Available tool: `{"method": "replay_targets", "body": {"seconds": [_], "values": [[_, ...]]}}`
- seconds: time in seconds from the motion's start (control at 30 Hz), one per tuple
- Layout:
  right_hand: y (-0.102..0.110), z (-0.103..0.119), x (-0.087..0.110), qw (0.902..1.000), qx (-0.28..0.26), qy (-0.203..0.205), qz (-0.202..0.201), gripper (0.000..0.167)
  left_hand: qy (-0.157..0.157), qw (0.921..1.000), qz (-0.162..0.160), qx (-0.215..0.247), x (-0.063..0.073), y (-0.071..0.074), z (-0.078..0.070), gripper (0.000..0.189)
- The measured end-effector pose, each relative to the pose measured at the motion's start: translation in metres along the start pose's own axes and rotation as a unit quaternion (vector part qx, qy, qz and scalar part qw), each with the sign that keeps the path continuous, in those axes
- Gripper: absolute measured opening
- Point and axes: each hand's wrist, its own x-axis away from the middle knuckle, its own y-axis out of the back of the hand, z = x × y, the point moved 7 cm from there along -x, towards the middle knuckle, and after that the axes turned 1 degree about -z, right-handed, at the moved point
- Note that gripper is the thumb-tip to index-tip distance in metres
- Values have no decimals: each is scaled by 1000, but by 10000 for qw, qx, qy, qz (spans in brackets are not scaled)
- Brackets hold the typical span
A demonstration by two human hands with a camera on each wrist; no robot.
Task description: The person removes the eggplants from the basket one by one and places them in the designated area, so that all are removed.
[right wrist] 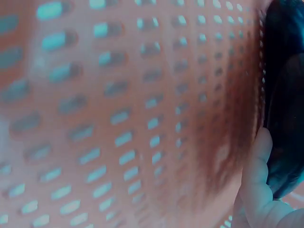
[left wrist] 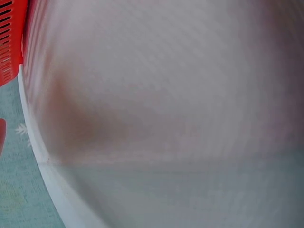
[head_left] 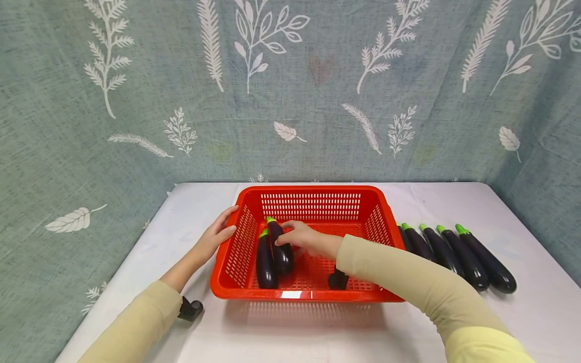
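A red plastic basket (head_left: 308, 295) stands on the white table, with two eggplants inside near its left wall. The left eggplant (head_left: 266, 262) and the right eggplant (head_left: 284, 259) lie side by side, green stem ends away from me. My right hand (head_left: 301, 236) reaches into the basket and grips the right eggplant near its upper part. In the right wrist view, a finger (right wrist: 256, 175) lies against the dark eggplant (right wrist: 287, 95). My left hand (head_left: 217, 235) touches the basket's left rim with fairly straight fingers. In the left wrist view only a fingertip (left wrist: 2, 135) shows.
Several more eggplants (head_left: 463, 259) lie in a row on the table (head_left: 535, 312) right of the basket, partly hidden by the right sleeve (head_left: 399, 272). A patterned grey-green cloth (head_left: 317, 101) hangs behind and at the sides. Black wrist devices (head_left: 190, 309) show beneath the arms.
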Motion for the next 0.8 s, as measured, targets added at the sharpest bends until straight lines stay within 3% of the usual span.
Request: {"method": "replay_targets", "body": {"seconds": [0.8], "values": [[57, 38, 32, 9996, -108, 163, -215, 59, -41, 9999, 47, 101, -1, -1, -1, 55]]}}
